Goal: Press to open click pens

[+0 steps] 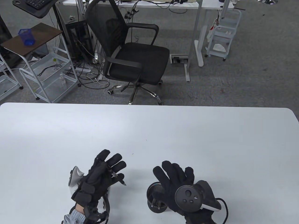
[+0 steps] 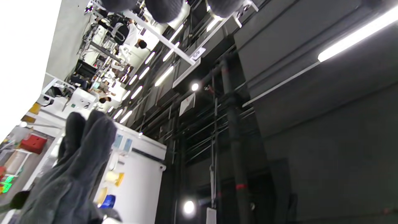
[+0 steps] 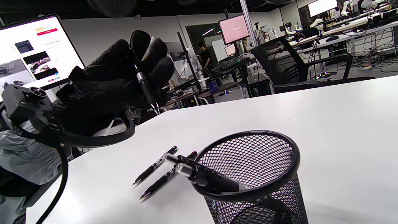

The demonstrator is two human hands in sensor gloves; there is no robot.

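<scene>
My left hand (image 1: 106, 173) is raised off the white table (image 1: 149, 130) and pinches a black click pen (image 1: 118, 178), tip pointing right and down. The right wrist view shows that hand (image 3: 118, 81) with the pen (image 3: 146, 90) held upright, tip down. My right hand (image 1: 175, 178) hovers with straight fingers over a black mesh pen cup (image 1: 151, 205) and holds nothing. Two pens (image 3: 199, 174) lean out of the cup (image 3: 264, 174). Two more black pens (image 3: 158, 174) lie side by side on the table left of the cup; the table view hides them.
A black office chair (image 1: 133, 53) stands beyond the table's far edge, with white carts (image 1: 49, 77) and desks behind it. A monitor (image 3: 34, 49) glows at the left in the right wrist view. The left wrist view faces the ceiling lights.
</scene>
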